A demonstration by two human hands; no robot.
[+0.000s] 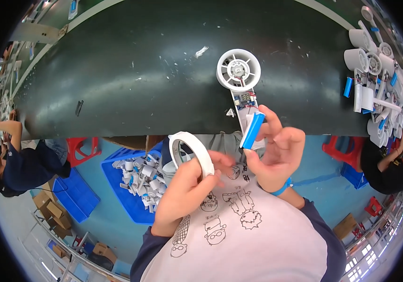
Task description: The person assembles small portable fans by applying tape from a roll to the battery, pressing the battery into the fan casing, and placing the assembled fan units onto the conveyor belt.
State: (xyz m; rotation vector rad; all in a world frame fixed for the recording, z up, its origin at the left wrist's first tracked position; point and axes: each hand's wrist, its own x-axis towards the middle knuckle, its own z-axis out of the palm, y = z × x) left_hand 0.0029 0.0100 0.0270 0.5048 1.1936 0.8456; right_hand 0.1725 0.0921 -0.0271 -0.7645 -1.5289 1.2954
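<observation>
Left hand (182, 188): we see it closed around a white tape roll (190, 149), fingers through and over the ring, held above the lap.
Right hand (276, 157): it pinches a blue cylindrical cell (252, 130) between thumb and fingertips, the cell tilted and lying against the fan's handle.
Fan (238, 70): white round head flat on the dark bench (131, 75), its open handle with a small circuit board (245, 99) reaching toward us over the near edge.
Progress: we judge the cell is being seated at the handle and not yet taped.
Edges: the bench's near edge runs just under the hands.
Open room: broad bare bench to the left of the fan; a heap of white fan parts (375, 75) crowds the far right.
</observation>
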